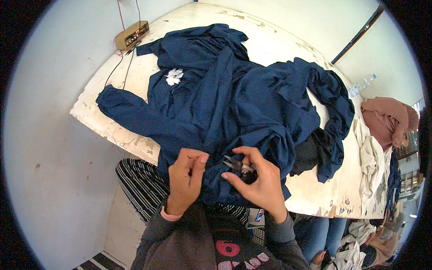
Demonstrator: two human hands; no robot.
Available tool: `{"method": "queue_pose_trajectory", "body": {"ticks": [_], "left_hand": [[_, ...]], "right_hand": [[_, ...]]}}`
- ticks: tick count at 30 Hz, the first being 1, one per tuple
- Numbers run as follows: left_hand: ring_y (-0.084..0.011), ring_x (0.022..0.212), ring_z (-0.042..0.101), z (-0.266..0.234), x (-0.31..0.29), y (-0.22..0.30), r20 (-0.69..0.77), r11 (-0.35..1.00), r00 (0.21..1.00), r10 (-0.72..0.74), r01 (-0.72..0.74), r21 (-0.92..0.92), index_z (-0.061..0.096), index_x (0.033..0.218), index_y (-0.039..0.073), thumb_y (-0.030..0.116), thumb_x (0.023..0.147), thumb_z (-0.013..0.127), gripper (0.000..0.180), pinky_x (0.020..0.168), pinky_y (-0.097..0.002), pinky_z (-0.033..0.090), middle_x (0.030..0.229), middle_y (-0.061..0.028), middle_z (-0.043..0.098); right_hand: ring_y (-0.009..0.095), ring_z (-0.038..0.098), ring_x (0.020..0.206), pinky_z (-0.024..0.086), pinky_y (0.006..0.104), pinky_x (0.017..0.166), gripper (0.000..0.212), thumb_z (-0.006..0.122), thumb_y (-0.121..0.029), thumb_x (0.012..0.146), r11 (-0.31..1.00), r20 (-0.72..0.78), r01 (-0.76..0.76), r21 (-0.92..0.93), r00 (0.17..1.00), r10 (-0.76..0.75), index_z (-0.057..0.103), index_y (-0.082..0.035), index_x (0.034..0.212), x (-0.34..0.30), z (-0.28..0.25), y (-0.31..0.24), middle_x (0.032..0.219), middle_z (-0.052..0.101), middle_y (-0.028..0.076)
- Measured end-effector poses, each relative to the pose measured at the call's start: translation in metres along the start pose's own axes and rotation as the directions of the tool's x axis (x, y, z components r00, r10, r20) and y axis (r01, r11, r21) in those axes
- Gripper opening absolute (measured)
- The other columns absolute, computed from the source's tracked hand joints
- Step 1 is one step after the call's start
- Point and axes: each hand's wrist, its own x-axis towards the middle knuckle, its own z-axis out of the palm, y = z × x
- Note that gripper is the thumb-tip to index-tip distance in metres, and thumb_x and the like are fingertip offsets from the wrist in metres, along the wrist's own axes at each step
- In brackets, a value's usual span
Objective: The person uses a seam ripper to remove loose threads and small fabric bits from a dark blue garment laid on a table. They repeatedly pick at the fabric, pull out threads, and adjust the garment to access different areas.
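Note:
A dark navy garment [211,99] with long sleeves lies spread and rumpled over the table, its near part hanging over the edge toward my lap. Small metal thread snips [233,163] sit in my right hand [265,184], blades apart and pointing left. Just left of them, over the near part of the cloth, my left hand [185,182] has its thumb and finger pinched together. Anything as fine as a thread between those fingertips is too small to make out. On the garment's left side rests a white, petal-like bundle [174,77].
The worn white table [130,135] meets walls at the left and back. A brown box with knobs [132,36] and cords stands at the far left. Rightward are a plastic bottle [362,85], brown cloth [384,119] and cream cloth [369,162]. Someone in jeans [315,236] is near right.

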Motion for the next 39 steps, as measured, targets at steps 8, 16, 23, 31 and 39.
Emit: {"method": "queue_pose_trajectory", "body": {"ticks": [8, 16, 23, 31, 39], "left_hand": [[-0.0163, 0.093, 0.064, -0.136, 0.028, -0.051, -0.694, 0.899, 0.635, 0.34, -0.004, 0.437, 0.061, 0.117, 0.002, 0.012, 0.096, 0.066, 0.024, 0.083, -0.0281, 0.05, 0.101, -0.0089, 0.068], [-0.0161, 0.105, 0.061, -0.09, -0.003, -0.018, 0.149, 0.984, 0.979, -0.136, 0.151, -0.096, 0.056, 0.136, 0.003, 0.019, 0.091, 0.074, 0.05, 0.096, -0.0304, 0.046, 0.126, -0.0058, 0.065], [-0.0187, 0.121, 0.057, -0.025, 0.002, -0.012, 0.207, 0.745, 0.968, -0.142, 0.242, -0.621, 0.055, 0.132, -0.004, 0.004, 0.087, 0.077, 0.051, 0.107, -0.0336, 0.042, 0.13, -0.0083, 0.063], [-0.01, 0.097, 0.059, -0.02, -0.003, -0.002, 0.157, 0.887, 0.97, -0.186, 0.234, -0.397, 0.064, 0.11, -0.002, 0.004, 0.082, 0.082, 0.034, 0.086, -0.0239, 0.047, 0.102, -0.0025, 0.062], [-0.0081, 0.085, 0.059, -0.03, -0.007, 0.004, 0.216, 0.975, 0.955, -0.201, 0.217, -0.049, 0.066, 0.106, -0.003, 0.007, 0.082, 0.082, 0.031, 0.077, -0.0224, 0.047, 0.093, 0.0012, 0.062]], "right_hand": [[0.001, 0.048, 0.067, 0.037, 0.019, 0.062, 0.013, 0.076, -0.004, 0.087, 0.916, 0.092, -0.189, 0.353, 0.982, 0.167, 0.063, -0.001, 0.086, 0.002, 0.019, 0.03, 0.07, 0.057, -0.005], [-0.001, 0.037, 0.063, 0.027, 0.0199, 0.056, 0.016, 0.077, -0.006, 0.088, 0.614, 0.1, -0.185, 0.768, 0.98, 0.17, 0.061, -0.005, 0.084, 0.022, 0.034, 0.013, 0.068, 0.049, -0.01], [-0.001, 0.045, 0.068, 0.033, 0.0195, 0.059, 0.016, 0.079, -0.007, 0.086, 0.738, -0.029, -0.103, 0.666, 0.986, 0.163, 0.064, -0.004, 0.086, 0.012, 0.013, 0.012, 0.073, 0.055, -0.008], [0.012, 0.055, 0.063, 0.044, 0.0253, 0.058, 0.037, 0.085, -0.007, 0.073, 0.972, -0.193, 0.124, 0.2, 0.977, -0.085, 0.074, -0.006, 0.108, 0.009, -0.007, -0.006, 0.077, 0.062, 0.005], [0.006, 0.057, 0.068, 0.043, 0.0215, 0.059, 0.013, 0.076, -0.008, 0.088, 0.794, -0.065, 0.036, 0.607, 0.998, 0.004, 0.074, -0.004, 0.1, 0.027, 0.023, -0.003, 0.08, 0.069, 0.0]]}}
